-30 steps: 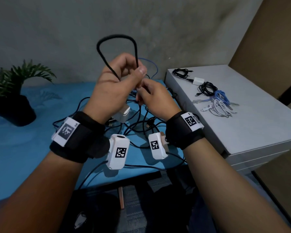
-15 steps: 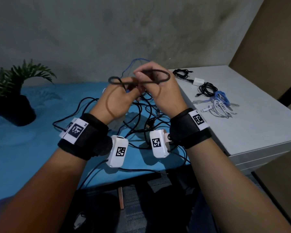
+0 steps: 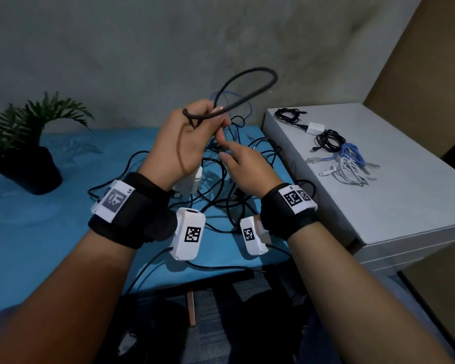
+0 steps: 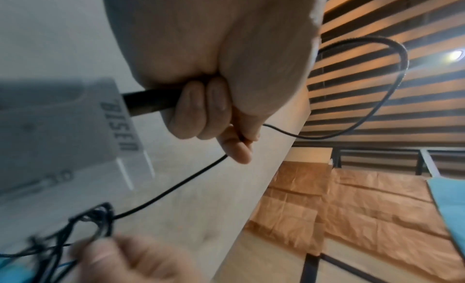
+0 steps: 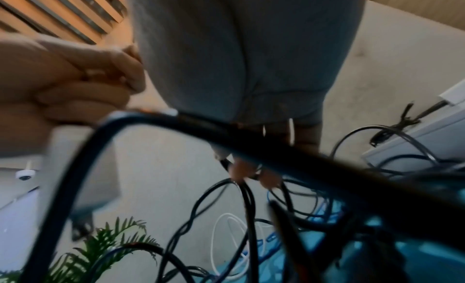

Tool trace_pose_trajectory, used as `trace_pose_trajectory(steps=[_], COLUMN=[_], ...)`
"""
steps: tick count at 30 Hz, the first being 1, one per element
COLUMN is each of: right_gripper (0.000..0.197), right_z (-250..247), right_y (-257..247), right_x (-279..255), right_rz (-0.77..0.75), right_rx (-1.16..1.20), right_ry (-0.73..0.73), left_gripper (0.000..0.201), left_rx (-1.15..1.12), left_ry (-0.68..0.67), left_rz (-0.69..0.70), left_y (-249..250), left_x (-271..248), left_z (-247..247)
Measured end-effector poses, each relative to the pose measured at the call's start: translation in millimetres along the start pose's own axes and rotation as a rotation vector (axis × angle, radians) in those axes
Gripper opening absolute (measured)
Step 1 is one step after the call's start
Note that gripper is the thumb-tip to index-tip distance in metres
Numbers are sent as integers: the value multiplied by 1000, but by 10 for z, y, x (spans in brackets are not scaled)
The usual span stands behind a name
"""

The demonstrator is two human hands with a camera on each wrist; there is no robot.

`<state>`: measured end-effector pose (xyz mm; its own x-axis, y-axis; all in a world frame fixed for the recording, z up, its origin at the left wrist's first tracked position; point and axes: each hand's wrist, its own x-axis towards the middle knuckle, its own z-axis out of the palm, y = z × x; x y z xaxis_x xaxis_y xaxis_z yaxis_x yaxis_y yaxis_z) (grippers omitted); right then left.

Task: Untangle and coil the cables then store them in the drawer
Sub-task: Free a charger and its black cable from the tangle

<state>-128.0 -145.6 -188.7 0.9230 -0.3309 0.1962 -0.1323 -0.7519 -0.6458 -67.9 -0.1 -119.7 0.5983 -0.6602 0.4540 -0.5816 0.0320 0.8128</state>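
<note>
My left hand (image 3: 205, 122) is raised above the blue table (image 3: 50, 227) and grips a black cable (image 3: 247, 74), whose loop arcs up and to the right. The left wrist view shows the curled fingers (image 4: 201, 112) round a thick black end (image 4: 151, 102) and a thin strand (image 4: 377, 88) looping out. Just below, my right hand (image 3: 223, 151) pinches a thin black strand that leads down into the tangle of cables (image 3: 221, 185); its fingertips (image 5: 239, 170) nip dark strands. The white drawer cabinet (image 3: 405, 206) at the right has its drawers closed.
On the cabinet top lie coiled cables: black (image 3: 329, 140), blue (image 3: 352, 153), white (image 3: 350, 172), and a black one (image 3: 286, 115) with a white adapter (image 3: 315, 127). A potted plant (image 3: 29, 153) stands at the table's left. A white charger (image 3: 189, 179) lies in the tangle.
The loop lay flat between both hands; now my left hand alone holds it up to the right. My right hand has let go of it and dropped to a lower strand.
</note>
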Motion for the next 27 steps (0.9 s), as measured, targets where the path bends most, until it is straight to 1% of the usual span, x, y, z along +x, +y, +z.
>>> trace_pose_trajectory(steps=[2,5,9,11,13,14,16,18,19,20,21,22,23,25,26,27], right_gripper=[30,37,37,31,21,21,23,25,23,30,41,48,50,46,45,43], right_z=[25,85,99,76,73,72,45,-22,-73,-141,-219,-296,-367,-457,-475,-470], right_y=[111,235,263,283,338,364,385,322,262,183,87,-22,-119,-300,-384,-440], right_x=[16,11,21,19,24,26,22,1,-8,-25,-41,-59,-68,-89,-115,-139], right_rz=[83,200,250,281,295,300,352,373,363,349,326,295,247,121,58,6], right_rx=[-33,-164,-231,-320,-434,-476,-404,-308,-273,-233,-191,-143,-98,28,97,128], right_ry=[-42,-109,-72,-69,-149,-188,-174,-158,-177,-194,-175,-116,-30,119,143,134], left_gripper=[25,25,26,26,27,27,22,20,21,22,24,24,25,25,26,27], left_rx=[-87,-259,-403,-457,-469,-478,-508,-527,-530,-525,-502,-461,-418,-379,-388,-404], left_ry=[-5,23,60,85,114,133,176,202,201,192,179,162,141,95,74,56], left_rz=[49,106,84,76,106,125,130,104,90,76,55,32,11,-28,-45,-60], left_y=[156,354,434,454,486,499,490,434,403,369,341,318,294,264,254,251], left_x=[-13,-31,-69,-83,-79,-65,-20,7,9,7,1,-2,-3,0,4,8], left_z=[-19,-108,-161,-195,-313,-397,-576,-684,-703,-698,-678,-646,-609,-518,-469,-423])
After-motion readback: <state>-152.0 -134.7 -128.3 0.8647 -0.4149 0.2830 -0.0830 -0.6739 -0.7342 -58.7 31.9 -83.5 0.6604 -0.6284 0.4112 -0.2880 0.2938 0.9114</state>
